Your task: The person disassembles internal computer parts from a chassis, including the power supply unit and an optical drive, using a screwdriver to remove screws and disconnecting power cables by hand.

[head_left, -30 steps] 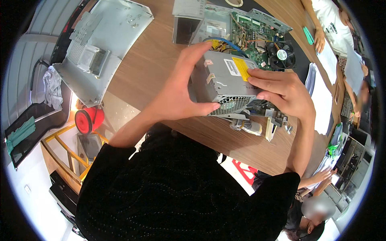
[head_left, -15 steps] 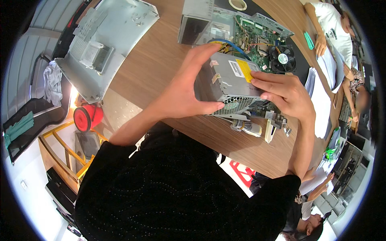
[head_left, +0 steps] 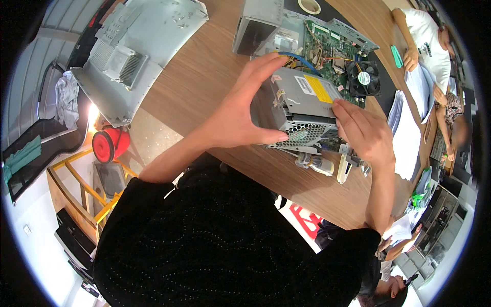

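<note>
A grey metal power supply (head_left: 307,108) with a yellow label and a honeycomb vent sits tilted at the near side of an open computer case (head_left: 257,30). My left hand (head_left: 238,115) spans its left side, thumb at the vent's edge and fingers at the far end. On its right near corner rest the bunched fingers of my right hand (head_left: 365,130); the thumb is partly hidden. Behind it lie a green motherboard (head_left: 335,61), a blue cable (head_left: 302,58) and a black fan (head_left: 363,78).
To the left lies a metal case cover (head_left: 166,38) with loose screws and a heat sink (head_left: 121,66). Papers (head_left: 407,133), a teal stapler-like tool (head_left: 396,56) and a tape roll (head_left: 309,6) lie right and far. A co-worker (head_left: 434,41) sits at far right; a red bucket (head_left: 109,145) stands left.
My right fingers have moved off the yellow label toward the power supply's right near corner, and its vent end shows more. My left hand keeps its place around it. The whole view has shifted slightly.
</note>
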Motion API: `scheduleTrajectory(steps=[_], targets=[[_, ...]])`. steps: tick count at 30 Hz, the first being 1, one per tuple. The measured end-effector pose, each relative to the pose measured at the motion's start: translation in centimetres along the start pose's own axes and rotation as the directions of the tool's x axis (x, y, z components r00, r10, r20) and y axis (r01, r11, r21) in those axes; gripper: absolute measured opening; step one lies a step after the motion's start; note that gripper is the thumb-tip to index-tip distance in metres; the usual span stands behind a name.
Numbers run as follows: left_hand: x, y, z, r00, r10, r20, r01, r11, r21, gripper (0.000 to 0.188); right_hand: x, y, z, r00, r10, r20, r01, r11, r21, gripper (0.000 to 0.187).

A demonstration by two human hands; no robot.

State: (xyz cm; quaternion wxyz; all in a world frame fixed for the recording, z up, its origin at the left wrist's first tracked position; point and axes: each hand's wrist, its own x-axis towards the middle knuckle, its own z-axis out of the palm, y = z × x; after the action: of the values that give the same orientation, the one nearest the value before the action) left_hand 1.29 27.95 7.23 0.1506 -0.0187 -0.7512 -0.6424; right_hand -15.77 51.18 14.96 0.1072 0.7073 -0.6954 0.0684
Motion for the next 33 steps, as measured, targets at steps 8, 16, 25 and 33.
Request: scheduleTrajectory(steps=[8, 16, 25, 33], targets=[[0.2, -0.9, 0.1, 0.999, -0.012, 0.034, 0.013, 1.0, -0.025, 0.119, 0.1, 0.3, 0.2, 0.995, 0.092, -0.043, -0.091, 0.996, 0.013, 0.028], [-0.4, -2.0, 0.6, 0.999, -0.048, 0.018, 0.051, 0.987, -0.153, 0.124, -0.4, -0.2, 0.4, 0.998, 0.044, -0.04, -0.044, 0.999, 0.008, 0.029], [-0.9, -2.1, 0.8, 0.969, -0.246, -0.034, 0.214, 0.896, -0.388, 0.114, -0.5, -1.0, 0.6, 0.997, 0.043, -0.071, -0.047, 0.997, -0.057, 0.027], [0.0, -0.4, 0.0, 0.96, -0.278, 0.04, 0.277, 0.911, -0.306, 0.098, -2.7, -2.5, 2.4, 0.636, 0.771, 0.013, -0.691, 0.563, 0.454, 0.035]])
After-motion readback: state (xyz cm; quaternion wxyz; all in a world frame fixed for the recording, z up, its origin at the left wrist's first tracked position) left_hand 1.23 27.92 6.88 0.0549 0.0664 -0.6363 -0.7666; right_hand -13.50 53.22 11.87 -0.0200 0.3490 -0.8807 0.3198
